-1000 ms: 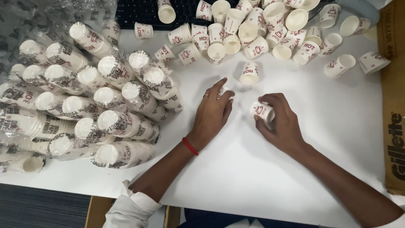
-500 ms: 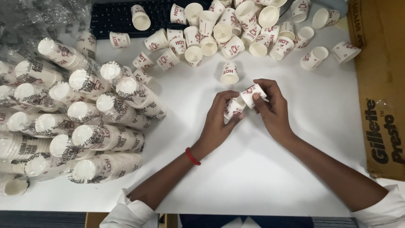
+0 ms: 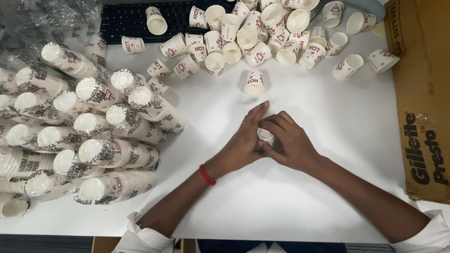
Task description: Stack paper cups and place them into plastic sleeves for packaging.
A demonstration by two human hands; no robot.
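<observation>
I see both hands closed together on one small paper cup (image 3: 265, 136) at mid-table, left hand (image 3: 243, 143) and right hand (image 3: 290, 143) cupping it so only its white rim shows. Bare white table (image 3: 328, 112) lies open around them, one upturned cup (image 3: 254, 83) just beyond. Plastic-wrapped cup sleeves (image 3: 93, 136) crowd the left edge, loose red-printed cups (image 3: 262, 33) the far edge, a brown carton (image 3: 422, 103) the right.

A black keyboard (image 3: 136, 21) and brown cardboard box (image 3: 422, 93) flank the white table (image 3: 328, 117).
</observation>
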